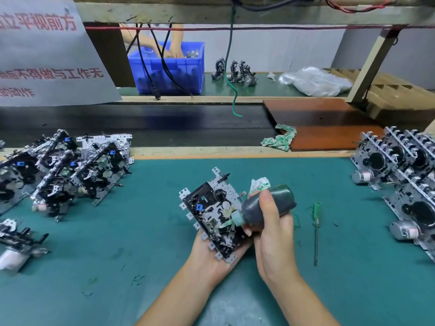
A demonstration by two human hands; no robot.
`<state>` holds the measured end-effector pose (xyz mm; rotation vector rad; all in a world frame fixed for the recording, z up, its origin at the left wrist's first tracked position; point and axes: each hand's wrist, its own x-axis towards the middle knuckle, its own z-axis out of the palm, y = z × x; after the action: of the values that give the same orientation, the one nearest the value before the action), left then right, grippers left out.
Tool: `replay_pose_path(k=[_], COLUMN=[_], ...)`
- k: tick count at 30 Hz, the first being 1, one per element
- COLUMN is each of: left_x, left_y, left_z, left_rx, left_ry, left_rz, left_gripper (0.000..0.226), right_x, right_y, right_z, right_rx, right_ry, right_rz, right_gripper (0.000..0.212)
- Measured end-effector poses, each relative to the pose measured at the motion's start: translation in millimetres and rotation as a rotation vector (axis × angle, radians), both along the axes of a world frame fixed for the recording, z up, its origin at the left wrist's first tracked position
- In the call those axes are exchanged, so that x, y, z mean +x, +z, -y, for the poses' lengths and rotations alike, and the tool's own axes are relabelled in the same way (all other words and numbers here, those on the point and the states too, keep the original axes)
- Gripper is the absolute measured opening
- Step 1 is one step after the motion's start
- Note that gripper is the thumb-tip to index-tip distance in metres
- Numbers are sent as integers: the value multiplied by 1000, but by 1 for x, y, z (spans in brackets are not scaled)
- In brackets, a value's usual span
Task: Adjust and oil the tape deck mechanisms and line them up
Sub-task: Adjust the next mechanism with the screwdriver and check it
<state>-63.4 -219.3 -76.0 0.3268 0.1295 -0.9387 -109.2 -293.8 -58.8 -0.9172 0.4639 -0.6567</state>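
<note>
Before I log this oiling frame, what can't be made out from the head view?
- Nozzle tip of the oil bottle: too small against the held mechanism to show oil coming out or contact.
- Left hand: fingers mostly hidden under the mechanism.
- Oil level: the bottle is dark and the right hand wraps it.
- Mechanisms on the right: row cut off by the frame edge.
- Blue bin: contents covered by someone's hands and cables.

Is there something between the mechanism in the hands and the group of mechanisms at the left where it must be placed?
Nothing visible stands in the way. Between the tape deck mechanism in the left hand and the row of mechanisms lies only bare green mat. The screwdriver lies on the other side.
</note>
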Motion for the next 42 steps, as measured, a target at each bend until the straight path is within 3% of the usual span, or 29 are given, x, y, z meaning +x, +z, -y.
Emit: replay_pose_path(k=[4, 8, 16, 19, 21, 23, 26, 28, 30, 35, 39, 42], left_x=[-6, -8, -3, 2, 6, 12, 13, 7, -1, -2, 16, 29], left_y=[6, 15, 6, 7, 11, 11, 8, 0, -6, -4, 0, -4], left_z=[0, 0, 0, -5, -9, -12, -17, -19, -15, -13, -24, -40], left_rx=[81, -36, 11, 43, 178, 551, 1087, 1247, 1323, 1280, 1139, 1094], left_ry=[62, 8, 10, 30, 95, 230, 442, 407, 321, 290, 101, -23], left_rz=[11, -4, -28, 16, 129, 401, 1088, 1521, 1734, 1730, 1549, 1609], left_gripper=[21, 20, 37, 37, 30, 32, 18, 12, 9, 8, 29, 35], right_x=[0, 1, 0, -3, -4, -7, -8, -9, -7, -2, 9, 27], right_y=[-3, -6, -5, 2, 6, 9, 5, -1, -8, -13, -11, -2], right_z=[1, 1, 4, 16, 30, 46, 58, 61, 59, 52, 45, 46], right_rx=[-14, -26, -14, 46, 98, 88, -4, -100, -244, -632, -845, -994], right_ry=[-11, -9, -26, -52, -112, -168, -208, -184, -117, 15, 141, 351], right_rz=[16, 35, 48, 140, 206, 220, 102, -8, -52, -114, -222, -287], right_gripper=[43, 34, 35, 33, 34, 33, 33, 29, 30, 34, 33, 30])
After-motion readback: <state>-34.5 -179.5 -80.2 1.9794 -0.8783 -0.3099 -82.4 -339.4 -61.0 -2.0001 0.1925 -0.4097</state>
